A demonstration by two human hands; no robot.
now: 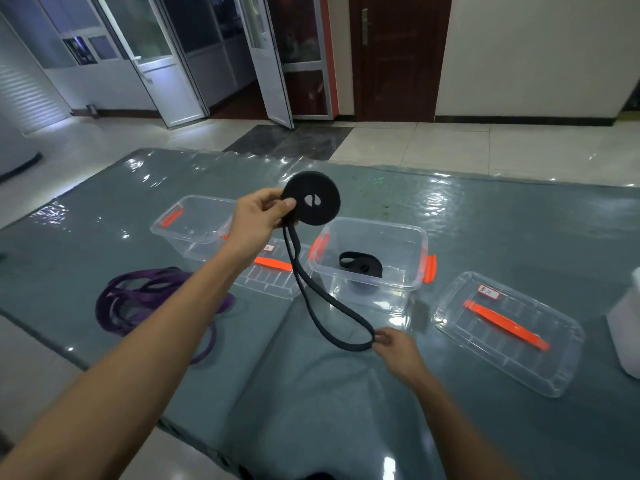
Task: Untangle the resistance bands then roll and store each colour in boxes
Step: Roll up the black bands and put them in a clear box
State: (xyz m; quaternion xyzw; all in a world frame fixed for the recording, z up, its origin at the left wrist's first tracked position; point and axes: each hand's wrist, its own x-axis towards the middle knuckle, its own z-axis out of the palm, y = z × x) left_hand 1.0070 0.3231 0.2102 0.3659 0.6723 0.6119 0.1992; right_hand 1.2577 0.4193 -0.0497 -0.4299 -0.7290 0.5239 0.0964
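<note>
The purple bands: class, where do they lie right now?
In the head view, the purple bands lie in a loose heap on the table, left of the left forearm and in front of the left box.

No writing can be read anywhere. The clear lid [508,332] lying toward the right edge of the tabletop [519,216] carries a small white sticker [488,292] with a red border (its marks are too small and blurred to make out). A second such sticker [268,248] sits on the other lid [273,275], beside the left forearm, equally illegible.
</note>
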